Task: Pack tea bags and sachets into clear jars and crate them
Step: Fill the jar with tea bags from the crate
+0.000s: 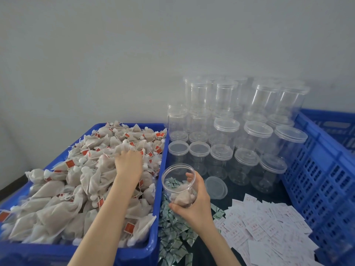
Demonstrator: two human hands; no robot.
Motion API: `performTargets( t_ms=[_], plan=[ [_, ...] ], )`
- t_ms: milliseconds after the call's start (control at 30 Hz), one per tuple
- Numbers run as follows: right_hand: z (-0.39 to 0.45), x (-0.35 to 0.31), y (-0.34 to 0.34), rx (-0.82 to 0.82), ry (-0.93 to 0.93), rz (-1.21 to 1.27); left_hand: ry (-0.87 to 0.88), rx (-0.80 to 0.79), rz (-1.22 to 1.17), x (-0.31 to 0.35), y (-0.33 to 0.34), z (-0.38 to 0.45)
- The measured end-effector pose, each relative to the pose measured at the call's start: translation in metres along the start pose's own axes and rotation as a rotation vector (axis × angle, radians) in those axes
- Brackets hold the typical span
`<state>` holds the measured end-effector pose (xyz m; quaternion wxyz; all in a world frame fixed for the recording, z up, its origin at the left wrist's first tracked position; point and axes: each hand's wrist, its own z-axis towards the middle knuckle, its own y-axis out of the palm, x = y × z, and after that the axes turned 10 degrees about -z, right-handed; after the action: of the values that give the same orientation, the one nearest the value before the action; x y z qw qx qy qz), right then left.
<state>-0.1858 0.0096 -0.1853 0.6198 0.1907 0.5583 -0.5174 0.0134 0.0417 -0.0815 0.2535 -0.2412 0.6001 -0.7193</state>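
A blue tub (151,189) on the left is heaped with beige mesh tea bags (57,191) carrying red tags. My left hand (128,162) reaches into the heap, its fingers down among the bags; whether it holds one is hidden. My right hand (194,202) grips an open clear jar (177,179), tilted toward the tub, with a few tea bags at its bottom. The jar's loose lid (216,187) lies flat just right of it. Small green-and-white sachets (172,233) are strewn under and in front of the jar.
Several empty lidded clear jars (244,148) stand stacked in rows behind, against the grey wall. White paper slips with red print (269,227) cover the dark table at the right front. A blue slotted crate (317,169) borders the right side.
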Motion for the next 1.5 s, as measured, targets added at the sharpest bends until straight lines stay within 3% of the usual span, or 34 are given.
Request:
performTargets(
  t_ms=[133,300,567,800,967,1267,1400,1500],
  plan=[
    [0.0,0.001,0.0,-0.006,0.011,0.005,-0.117,0.009,0.16,-0.01,-0.002,-0.002],
    [0.001,0.003,0.001,0.012,-0.005,-0.018,-0.038,-0.028,0.065,-0.016,-0.014,-0.009],
    [0.0,0.004,0.002,0.009,-0.019,-0.035,-0.015,0.115,-0.047,-0.019,-0.022,-0.016],
    [0.0,0.003,0.003,0.005,-0.024,-0.023,0.051,0.27,-0.693,-0.02,-0.029,-0.012],
    [-0.001,0.002,0.006,-0.008,-0.022,-0.005,0.073,0.34,-0.957,-0.011,-0.04,-0.016],
    [-0.002,0.006,0.008,-0.026,-0.018,0.01,0.354,0.577,-0.924,0.002,-0.066,-0.031],
    [-0.003,0.006,0.006,-0.008,-0.019,0.011,0.49,0.526,-0.88,0.012,-0.072,-0.041],
    [-0.002,0.006,0.003,0.01,-0.028,0.014,0.65,0.371,-0.837,0.022,-0.072,-0.049]
  ],
)
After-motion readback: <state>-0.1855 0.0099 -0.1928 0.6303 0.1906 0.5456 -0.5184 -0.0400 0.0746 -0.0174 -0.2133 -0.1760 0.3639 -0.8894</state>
